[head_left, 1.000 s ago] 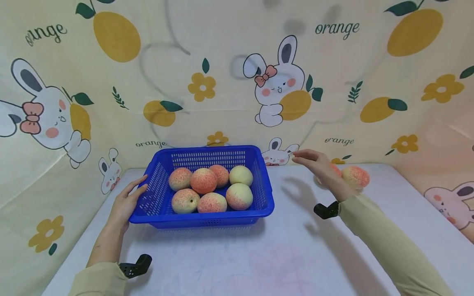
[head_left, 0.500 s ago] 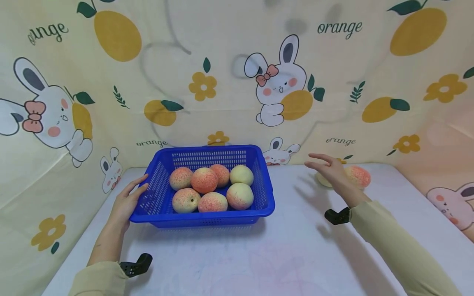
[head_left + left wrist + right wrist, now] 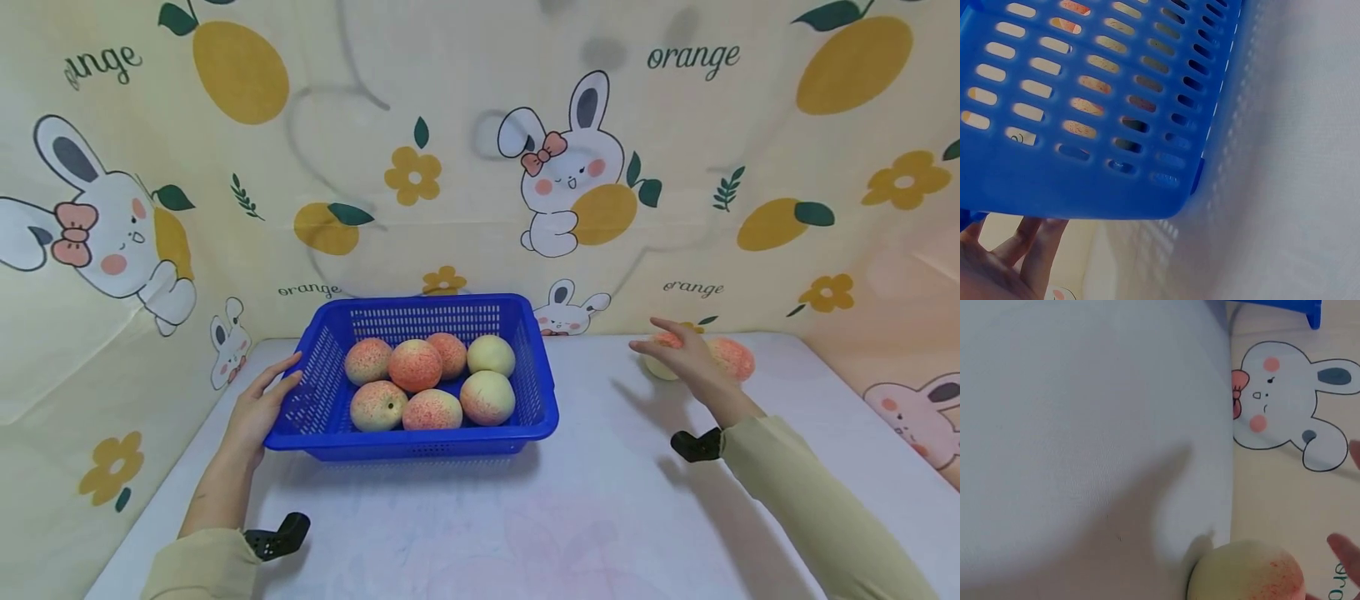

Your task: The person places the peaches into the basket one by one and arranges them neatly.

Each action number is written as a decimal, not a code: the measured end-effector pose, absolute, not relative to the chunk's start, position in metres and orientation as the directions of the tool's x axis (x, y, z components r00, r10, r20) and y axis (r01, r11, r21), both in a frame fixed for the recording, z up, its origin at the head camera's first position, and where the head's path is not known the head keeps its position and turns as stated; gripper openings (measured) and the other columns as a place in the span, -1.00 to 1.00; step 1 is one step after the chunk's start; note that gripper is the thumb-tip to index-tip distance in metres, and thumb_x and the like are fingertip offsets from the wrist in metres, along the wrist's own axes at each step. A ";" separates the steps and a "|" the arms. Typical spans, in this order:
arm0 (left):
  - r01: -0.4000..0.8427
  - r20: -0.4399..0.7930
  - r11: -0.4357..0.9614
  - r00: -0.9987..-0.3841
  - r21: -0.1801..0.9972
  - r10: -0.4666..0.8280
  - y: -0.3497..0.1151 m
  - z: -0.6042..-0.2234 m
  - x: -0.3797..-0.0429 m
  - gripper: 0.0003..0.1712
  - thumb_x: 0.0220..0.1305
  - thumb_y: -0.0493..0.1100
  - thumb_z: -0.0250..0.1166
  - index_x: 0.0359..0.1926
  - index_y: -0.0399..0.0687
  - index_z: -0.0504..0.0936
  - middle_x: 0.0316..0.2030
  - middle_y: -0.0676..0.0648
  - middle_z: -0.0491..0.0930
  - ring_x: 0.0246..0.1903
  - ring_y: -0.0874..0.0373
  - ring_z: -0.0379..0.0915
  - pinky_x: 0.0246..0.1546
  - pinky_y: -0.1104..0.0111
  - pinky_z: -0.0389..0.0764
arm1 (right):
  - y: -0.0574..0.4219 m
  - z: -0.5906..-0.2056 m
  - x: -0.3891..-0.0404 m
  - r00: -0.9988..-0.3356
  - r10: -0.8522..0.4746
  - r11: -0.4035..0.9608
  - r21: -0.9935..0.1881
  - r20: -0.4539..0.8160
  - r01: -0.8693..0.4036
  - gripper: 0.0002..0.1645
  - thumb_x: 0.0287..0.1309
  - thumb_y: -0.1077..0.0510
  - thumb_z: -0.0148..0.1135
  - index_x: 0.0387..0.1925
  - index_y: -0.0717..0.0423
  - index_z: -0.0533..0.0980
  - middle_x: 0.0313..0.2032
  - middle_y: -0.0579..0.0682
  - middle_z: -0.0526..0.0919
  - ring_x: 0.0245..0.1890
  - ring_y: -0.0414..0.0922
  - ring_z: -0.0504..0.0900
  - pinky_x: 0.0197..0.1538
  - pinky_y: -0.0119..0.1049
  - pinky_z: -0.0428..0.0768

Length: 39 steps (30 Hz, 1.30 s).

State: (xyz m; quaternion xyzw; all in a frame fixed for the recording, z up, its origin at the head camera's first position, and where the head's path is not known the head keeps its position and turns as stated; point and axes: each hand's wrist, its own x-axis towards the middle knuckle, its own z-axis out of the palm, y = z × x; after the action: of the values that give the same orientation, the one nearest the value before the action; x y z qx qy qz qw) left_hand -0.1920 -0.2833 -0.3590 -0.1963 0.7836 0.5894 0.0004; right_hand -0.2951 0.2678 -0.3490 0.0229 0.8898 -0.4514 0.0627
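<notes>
A blue plastic basket [image 3: 420, 450] with slotted walls holds several peaches [image 3: 415, 367], some red-speckled and others pale green. At its left end my left hand [image 3: 251, 417] grips the rim; in the left wrist view the fingers [image 3: 1041, 250] show beside the basket wall [image 3: 1085, 194]. Over to the right, my right hand [image 3: 693, 367] hovers with its fingers spread and holds nothing. Just behind it sit two more peaches on the table, a pale one [image 3: 662, 369] partly covered by the hand and a redder one [image 3: 735, 358]. The pale peach [image 3: 1244, 575] also appears low in the right wrist view.
The white table [image 3: 480, 525] runs up to a cream cloth backdrop [image 3: 450, 242] printed with rabbits and oranges. Black wrist mounts [image 3: 277, 537] sit at both cuffs. The hand's shadow falls on the table at right.
My right hand has moved rightward and slightly down, away from the basket toward the two loose peaches. The left hand stays on the basket rim, and the basket stays in place.
</notes>
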 end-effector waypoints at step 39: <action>-0.304 -0.235 0.213 -0.926 0.929 -0.296 -0.284 -0.359 -0.192 -0.32 0.36 0.24 0.02 0.45 0.27 0.16 0.51 -0.16 -0.11 0.36 -0.29 0.07 0.33 -0.10 0.16 | 0.246 -0.364 -0.295 -0.969 -0.109 0.583 -0.804 -0.220 0.117 -0.04 0.14 -0.01 0.32 0.46 0.02 0.04 0.33 0.38 0.11 0.15 0.18 0.29 -0.01 -0.17 0.55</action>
State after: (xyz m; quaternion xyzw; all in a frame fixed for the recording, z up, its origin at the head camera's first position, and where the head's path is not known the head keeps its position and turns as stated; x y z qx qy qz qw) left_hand -0.1916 -0.2840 -0.3591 -0.1925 0.7788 0.5970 0.0035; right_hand -0.2947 0.2458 -0.3643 0.0023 0.8811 -0.4564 0.1238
